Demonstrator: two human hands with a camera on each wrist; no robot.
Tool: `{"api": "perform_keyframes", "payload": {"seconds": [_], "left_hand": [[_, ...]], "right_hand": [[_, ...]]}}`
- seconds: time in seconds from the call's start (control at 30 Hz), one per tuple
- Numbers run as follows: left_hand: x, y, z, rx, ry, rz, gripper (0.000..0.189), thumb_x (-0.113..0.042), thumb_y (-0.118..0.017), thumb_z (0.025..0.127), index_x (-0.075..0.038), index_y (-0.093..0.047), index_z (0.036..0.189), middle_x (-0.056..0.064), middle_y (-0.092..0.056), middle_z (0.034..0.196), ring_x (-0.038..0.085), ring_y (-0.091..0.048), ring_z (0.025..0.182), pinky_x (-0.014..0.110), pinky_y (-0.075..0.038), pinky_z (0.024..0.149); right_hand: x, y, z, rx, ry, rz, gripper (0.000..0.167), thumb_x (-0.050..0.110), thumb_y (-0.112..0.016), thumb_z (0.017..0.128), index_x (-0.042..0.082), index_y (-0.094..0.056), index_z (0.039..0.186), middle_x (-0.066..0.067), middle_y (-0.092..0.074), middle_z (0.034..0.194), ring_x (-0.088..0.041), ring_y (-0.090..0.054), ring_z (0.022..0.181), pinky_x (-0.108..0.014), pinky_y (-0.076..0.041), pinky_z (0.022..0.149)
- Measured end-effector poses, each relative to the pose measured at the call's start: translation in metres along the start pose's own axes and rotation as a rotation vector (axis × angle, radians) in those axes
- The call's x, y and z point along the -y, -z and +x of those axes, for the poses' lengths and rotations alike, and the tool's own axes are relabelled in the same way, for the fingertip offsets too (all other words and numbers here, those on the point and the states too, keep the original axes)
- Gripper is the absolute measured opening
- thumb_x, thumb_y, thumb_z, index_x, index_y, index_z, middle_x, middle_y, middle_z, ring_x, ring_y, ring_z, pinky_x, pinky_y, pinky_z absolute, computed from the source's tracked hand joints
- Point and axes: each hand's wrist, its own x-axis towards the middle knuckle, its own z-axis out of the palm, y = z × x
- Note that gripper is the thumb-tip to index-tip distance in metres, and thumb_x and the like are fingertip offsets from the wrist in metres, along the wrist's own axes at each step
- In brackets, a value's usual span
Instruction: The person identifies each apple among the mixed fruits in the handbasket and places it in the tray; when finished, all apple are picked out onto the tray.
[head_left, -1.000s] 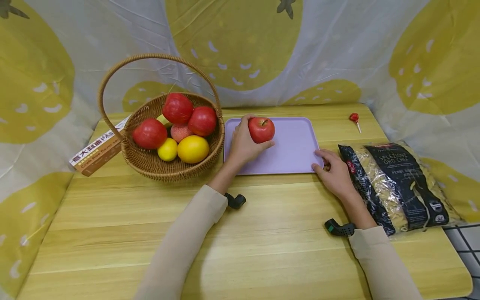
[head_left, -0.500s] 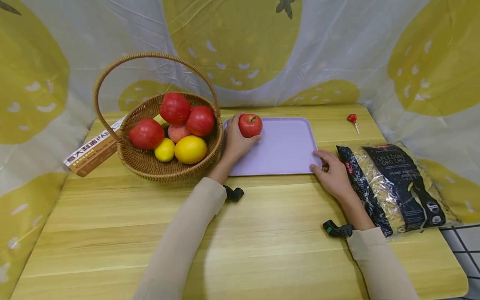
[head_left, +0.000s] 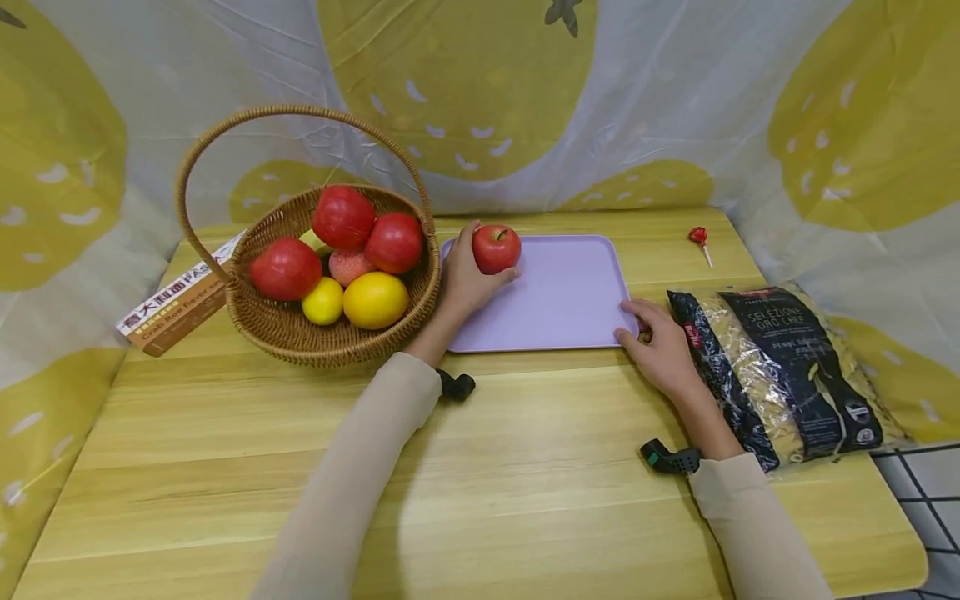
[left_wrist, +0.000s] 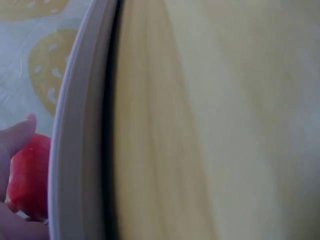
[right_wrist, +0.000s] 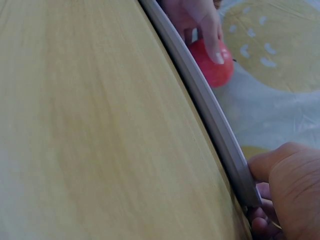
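In the head view my left hand (head_left: 468,279) grips a red apple (head_left: 497,249), its fingers behind and thumb in front. The apple is at the left end of a lilac rectangular tray (head_left: 558,300) on the wooden table. At the opposite end, my right hand (head_left: 663,346) pinches the tray's right edge near the front corner. The right wrist view shows thumb above and fingers below the tray rim (right_wrist: 212,110), with the apple (right_wrist: 215,65) beyond it under the other hand. Part of the apple (left_wrist: 31,175) is hidden by the tray rim in the left wrist view.
Left of the tray stands a wicker basket (head_left: 333,357) with a tall handle, holding red fruits, a banana and yellow fruits. A pasta box (head_left: 180,304) lies behind it. To the right are a bag of penne (head_left: 787,375) and a red lollipop (head_left: 699,237).
My left hand has shifted the apple leftward over the tray, then stayed there. My right hand keeps its place at the tray's edge. The head view has turned slightly.
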Motion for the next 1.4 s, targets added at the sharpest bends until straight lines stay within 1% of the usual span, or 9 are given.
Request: {"api": "perform_keyframes", "payload": {"seconds": [0.2,0.37,0.53,0.7,0.87,1.0,1.1,1.2,1.4], "left_hand": [[-0.014,0.007,-0.017,0.085,-0.006,0.025,0.119,-0.043,-0.089,0.078,-0.012,-0.014,0.165,0.017,-0.03,0.163,0.033,-0.039,0.148,0.047,-0.034,0.124],[-0.026,0.018,-0.039,0.131,-0.015,0.049,0.122,-0.05,-0.084,0.083,-0.007,-0.006,0.166,0.019,-0.015,0.17,0.035,-0.028,0.154,0.047,-0.027,0.127],[-0.037,0.034,-0.06,0.21,-0.028,0.106,0.122,-0.058,-0.078,0.085,-0.01,0.0,0.166,0.015,-0.008,0.173,0.031,-0.019,0.159,0.047,-0.023,0.128],[-0.046,0.055,-0.086,0.296,-0.091,0.155,0.119,-0.066,-0.073,0.085,-0.013,-0.006,0.167,0.012,-0.011,0.174,0.027,-0.019,0.159,0.05,-0.023,0.128],[-0.051,0.09,-0.11,0.354,-0.151,0.091,0.099,-0.064,-0.074,0.085,-0.021,-0.03,0.163,0.005,-0.039,0.163,0.023,-0.05,0.142,0.047,-0.043,0.118],[-0.051,0.124,-0.125,0.336,-0.188,0.006,0.074,-0.054,-0.08,0.086,-0.022,-0.053,0.147,-0.004,-0.059,0.142,0.015,-0.065,0.118,0.038,-0.056,0.103],[-0.052,0.15,-0.13,0.263,-0.237,-0.017,0.062,-0.045,-0.084,0.085,-0.019,-0.063,0.137,-0.005,-0.066,0.132,0.012,-0.068,0.107,0.036,-0.06,0.096],[-0.05,0.173,-0.128,0.166,-0.272,-0.006,0.056,-0.039,-0.087,0.083,-0.019,-0.067,0.131,-0.005,-0.069,0.127,0.012,-0.069,0.106,0.034,-0.06,0.094],[-0.044,0.209,-0.108,0.048,-0.171,0.11,0.063,-0.053,-0.083,0.083,-0.023,-0.065,0.135,-0.003,-0.068,0.128,0.018,-0.067,0.114,0.039,-0.054,0.103]], "right_hand": [[-0.001,0.0,-0.001,-0.011,0.029,0.004,0.048,0.015,-0.068,0.098,0.001,-0.059,0.143,-0.021,-0.055,0.147,-0.024,-0.054,0.099,-0.019,-0.038,0.079],[-0.002,-0.002,-0.001,-0.024,0.041,0.009,0.047,0.014,-0.068,0.097,0.001,-0.06,0.141,-0.021,-0.056,0.146,-0.024,-0.055,0.098,-0.016,-0.039,0.078],[-0.002,-0.001,0.0,-0.049,0.047,0.011,0.044,0.012,-0.069,0.096,0.001,-0.063,0.138,-0.021,-0.058,0.144,-0.023,-0.055,0.095,-0.012,-0.038,0.076],[0.002,-0.001,-0.002,-0.062,0.036,0.005,0.041,0.013,-0.068,0.097,0.0,-0.064,0.136,-0.021,-0.058,0.144,-0.027,-0.056,0.099,-0.018,-0.038,0.079],[0.005,-0.004,-0.005,-0.086,0.012,-0.009,0.04,0.014,-0.067,0.096,0.0,-0.066,0.133,-0.021,-0.06,0.142,-0.03,-0.059,0.105,-0.016,-0.039,0.081],[0.007,-0.004,-0.006,-0.104,0.021,-0.008,0.038,0.012,-0.069,0.095,0.0,-0.067,0.131,-0.021,-0.062,0.138,-0.028,-0.059,0.1,-0.013,-0.038,0.079],[0.007,-0.003,-0.005,-0.112,0.034,-0.005,0.038,0.011,-0.07,0.095,0.0,-0.068,0.131,-0.021,-0.063,0.137,-0.026,-0.058,0.097,-0.014,-0.038,0.077],[0.008,-0.002,-0.005,-0.111,0.04,-0.002,0.037,0.011,-0.07,0.095,-0.001,-0.067,0.131,-0.021,-0.062,0.137,-0.026,-0.058,0.097,-0.015,-0.039,0.078],[0.007,-0.004,-0.007,-0.101,0.029,0.001,0.038,0.012,-0.069,0.095,-0.001,-0.067,0.131,-0.021,-0.062,0.138,-0.027,-0.058,0.098,-0.014,-0.038,0.078]]}}
